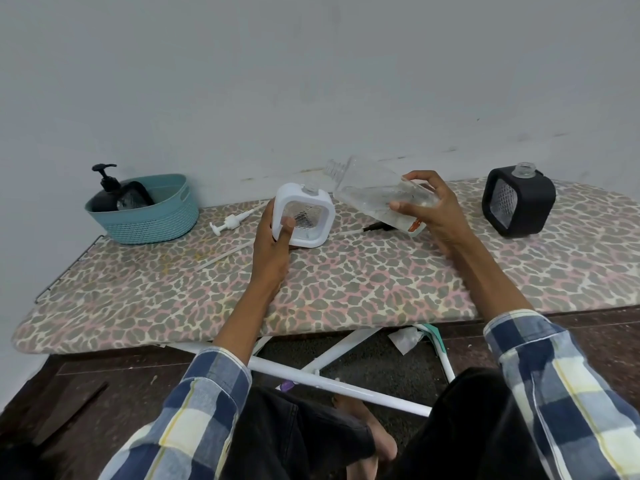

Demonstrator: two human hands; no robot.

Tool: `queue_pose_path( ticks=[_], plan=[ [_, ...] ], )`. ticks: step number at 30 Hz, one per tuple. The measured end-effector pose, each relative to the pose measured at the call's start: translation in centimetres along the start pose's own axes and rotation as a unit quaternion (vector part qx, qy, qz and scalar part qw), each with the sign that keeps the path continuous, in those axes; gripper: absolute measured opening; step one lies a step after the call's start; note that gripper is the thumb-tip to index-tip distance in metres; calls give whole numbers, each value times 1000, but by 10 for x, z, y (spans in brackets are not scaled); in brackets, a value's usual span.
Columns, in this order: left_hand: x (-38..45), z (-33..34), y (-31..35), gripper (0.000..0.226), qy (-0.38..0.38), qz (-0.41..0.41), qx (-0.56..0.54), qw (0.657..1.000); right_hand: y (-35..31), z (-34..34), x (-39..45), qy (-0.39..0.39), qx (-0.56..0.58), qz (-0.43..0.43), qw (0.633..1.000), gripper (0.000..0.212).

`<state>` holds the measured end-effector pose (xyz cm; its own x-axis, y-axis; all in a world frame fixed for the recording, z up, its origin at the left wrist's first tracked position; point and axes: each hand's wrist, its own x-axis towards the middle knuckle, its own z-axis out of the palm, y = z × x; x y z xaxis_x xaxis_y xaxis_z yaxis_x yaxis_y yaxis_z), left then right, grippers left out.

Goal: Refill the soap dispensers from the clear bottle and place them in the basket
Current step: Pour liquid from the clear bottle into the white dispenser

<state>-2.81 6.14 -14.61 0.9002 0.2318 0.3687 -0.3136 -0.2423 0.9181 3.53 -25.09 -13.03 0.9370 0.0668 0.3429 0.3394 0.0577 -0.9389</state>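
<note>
My left hand (275,237) grips a white square soap dispenser (304,216) standing on the board, its neck uncapped. My right hand (429,209) holds the clear bottle (374,188) tilted nearly flat, its open mouth pointing left just above and behind the white dispenser. A little liquid lies in the bottle. A black square dispenser (517,202) stands uncapped at the right. In the teal basket (149,220) at the left lies another black dispenser (117,199) with its pump on.
A white pump head (230,223) with its tube lies between basket and white dispenser. A black pump (377,226) lies partly hidden under the bottle. The leopard-print ironing board (346,289) stands against a grey wall; its white legs and my feet are below.
</note>
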Motion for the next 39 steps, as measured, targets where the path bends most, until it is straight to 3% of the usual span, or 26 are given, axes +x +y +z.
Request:
queue_pose_path(
  ticks=[12, 22, 39],
  plan=[
    [8, -5, -16, 59, 16, 2, 16, 1000, -4, 0, -4, -15, -57, 14, 998, 58],
    [8, -4, -15, 52, 21, -6, 23, 1000, -8, -1, -7, -26, -38, 13, 999, 66],
    [7, -1, -14, 50, 30, -15, 56, 998, -28, -12, -2, -85, -154, -20, 984, 59]
  ],
)
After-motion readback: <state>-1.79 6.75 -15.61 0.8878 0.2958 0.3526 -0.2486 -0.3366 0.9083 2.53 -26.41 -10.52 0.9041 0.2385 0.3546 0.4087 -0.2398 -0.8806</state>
